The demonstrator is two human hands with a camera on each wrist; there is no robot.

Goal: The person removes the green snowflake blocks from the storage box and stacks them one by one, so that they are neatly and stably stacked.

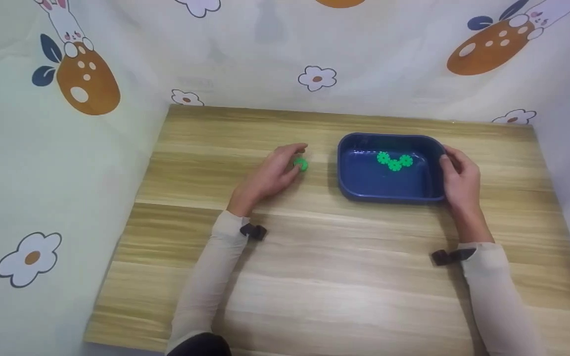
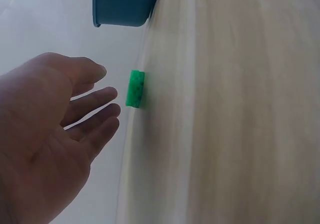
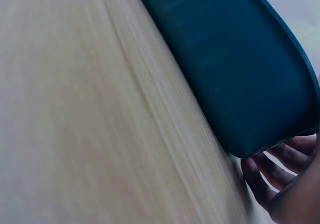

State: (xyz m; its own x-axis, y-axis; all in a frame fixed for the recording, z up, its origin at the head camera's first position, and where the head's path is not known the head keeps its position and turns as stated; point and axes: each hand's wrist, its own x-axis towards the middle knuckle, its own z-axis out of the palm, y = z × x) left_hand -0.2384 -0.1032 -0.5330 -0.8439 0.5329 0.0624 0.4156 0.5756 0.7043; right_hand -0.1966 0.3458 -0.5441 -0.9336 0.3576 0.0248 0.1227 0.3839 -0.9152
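Note:
My left hand (image 1: pixel 275 170) hovers low over the table, its fingers loosely spread around a small green plastic piece (image 1: pixel 301 164). In the left wrist view this green piece (image 2: pixel 135 88) stands a little beyond the fingertips, with a gap between. My right hand (image 1: pixel 463 180) holds the right end of a dark blue rectangular bin (image 1: pixel 389 199), thumb at the rim. From the right wrist, its fingers (image 3: pixel 257 184) appear curled against the bin's end wall, near the bottom corner. Inside the bin lie three green snowflake-shaped discs (image 1: pixel 394 165), close together in a V.
The wood-grain table (image 1: pixel 314 277) reaches to a patterned back wall (image 1: pixel 389 64) and a side wall on the left. Bare tabletop lies between the left hand and the bin. A black strap device (image 1: pixel 254 231) sits on the left wrist, another (image 1: pixel 451 256) on the right.

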